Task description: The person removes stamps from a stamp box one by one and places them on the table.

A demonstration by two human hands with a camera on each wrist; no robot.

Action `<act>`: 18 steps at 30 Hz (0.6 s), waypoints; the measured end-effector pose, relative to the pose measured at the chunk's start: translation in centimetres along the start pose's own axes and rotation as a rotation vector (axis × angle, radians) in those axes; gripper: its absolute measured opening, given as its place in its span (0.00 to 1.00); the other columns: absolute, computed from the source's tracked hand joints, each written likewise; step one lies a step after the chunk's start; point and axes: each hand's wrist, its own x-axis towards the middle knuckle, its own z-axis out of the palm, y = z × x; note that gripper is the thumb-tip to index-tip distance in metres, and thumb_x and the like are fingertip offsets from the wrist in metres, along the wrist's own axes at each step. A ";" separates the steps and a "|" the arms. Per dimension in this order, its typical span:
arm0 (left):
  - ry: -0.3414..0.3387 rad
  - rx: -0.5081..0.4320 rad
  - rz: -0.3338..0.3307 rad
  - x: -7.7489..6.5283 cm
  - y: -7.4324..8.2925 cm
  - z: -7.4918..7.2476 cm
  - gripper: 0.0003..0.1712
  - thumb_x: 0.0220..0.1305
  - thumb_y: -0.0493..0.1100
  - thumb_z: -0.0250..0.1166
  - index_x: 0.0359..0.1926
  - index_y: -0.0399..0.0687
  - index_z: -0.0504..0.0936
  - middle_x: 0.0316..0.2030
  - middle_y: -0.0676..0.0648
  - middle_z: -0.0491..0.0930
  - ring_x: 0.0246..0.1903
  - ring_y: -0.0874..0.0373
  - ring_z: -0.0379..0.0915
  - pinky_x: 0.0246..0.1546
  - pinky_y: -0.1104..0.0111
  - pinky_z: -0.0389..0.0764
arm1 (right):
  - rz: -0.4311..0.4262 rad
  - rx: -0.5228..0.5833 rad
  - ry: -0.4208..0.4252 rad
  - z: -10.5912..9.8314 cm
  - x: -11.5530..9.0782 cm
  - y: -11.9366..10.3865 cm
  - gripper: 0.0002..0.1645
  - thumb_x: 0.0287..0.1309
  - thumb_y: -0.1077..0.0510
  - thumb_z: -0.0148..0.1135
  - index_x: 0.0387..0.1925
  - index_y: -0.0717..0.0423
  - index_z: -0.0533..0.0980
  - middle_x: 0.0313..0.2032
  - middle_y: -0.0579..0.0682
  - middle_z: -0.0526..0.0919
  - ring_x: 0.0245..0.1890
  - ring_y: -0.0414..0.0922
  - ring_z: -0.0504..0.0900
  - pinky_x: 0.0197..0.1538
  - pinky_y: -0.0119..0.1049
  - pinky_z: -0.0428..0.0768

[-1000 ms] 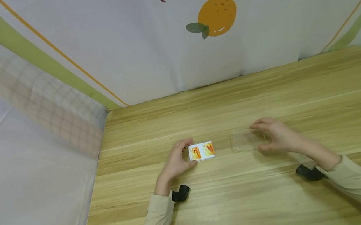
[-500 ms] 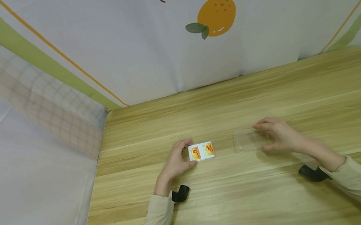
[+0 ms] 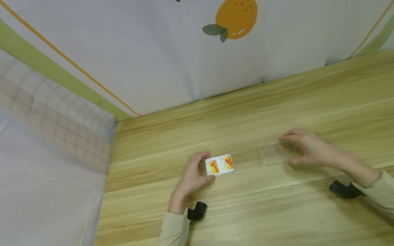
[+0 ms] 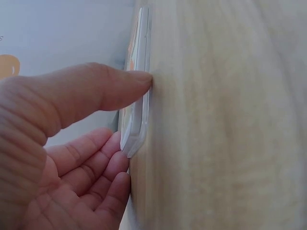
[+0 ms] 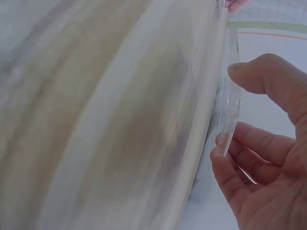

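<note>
A small flat stack of white cards [image 3: 220, 165] with orange and yellow pictures lies on the table, left of centre. Its lower part in the left wrist view is a clear plastic tray [image 4: 145, 103]. My left hand [image 3: 191, 178] holds it at the left end, thumb [image 4: 129, 86] on the near long side and fingers at the far side. To the right, my right hand [image 3: 308, 149] grips a clear, see-through plastic box lid [image 3: 272, 153] between thumb and fingers. In the right wrist view the lid [image 5: 231, 96] appears raised off the tabletop, nothing showing inside it.
Both hands work over a wood-grain table [image 3: 259, 225]. A white curtain [image 3: 155, 52] with fruit prints hangs behind its far edge, and more pale cloth [image 3: 18, 190] hangs along the left side. Bare tabletop lies between the cards and the lid.
The right hand has drifted slightly rightward with the clear lid, widening its distance from the cards. My left hand and the card stack stay where they were.
</note>
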 end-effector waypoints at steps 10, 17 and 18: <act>0.000 0.006 0.002 0.1 -0.1 0.0 0.39 0.42 0.26 0.71 0.60 0.34 0.69 0.54 0.42 0.72 0.55 0.49 0.65 0.60 0.59 0.67 | 0.020 0.003 0.000 -0.4 -0.5 0.1 0.36 0.32 0.66 0.75 0.49 0.73 0.74 0.46 0.65 0.77 0.46 0.61 0.75 0.45 0.55 0.78; -0.003 0.003 -0.002 0.0 -0.1 0.0 0.40 0.42 0.26 0.71 0.60 0.34 0.69 0.54 0.42 0.72 0.56 0.49 0.65 0.60 0.59 0.67 | 0.000 0.000 0.029 -0.6 -0.7 0.3 0.36 0.30 0.66 0.76 0.48 0.72 0.75 0.45 0.64 0.78 0.45 0.60 0.76 0.45 0.54 0.78; -0.003 0.000 -0.004 0.0 0.0 0.0 0.40 0.42 0.25 0.71 0.60 0.34 0.69 0.54 0.42 0.72 0.55 0.49 0.65 0.60 0.59 0.67 | -0.001 -0.001 0.032 -0.6 -0.8 0.4 0.36 0.30 0.66 0.76 0.48 0.72 0.75 0.45 0.64 0.78 0.45 0.59 0.76 0.44 0.54 0.78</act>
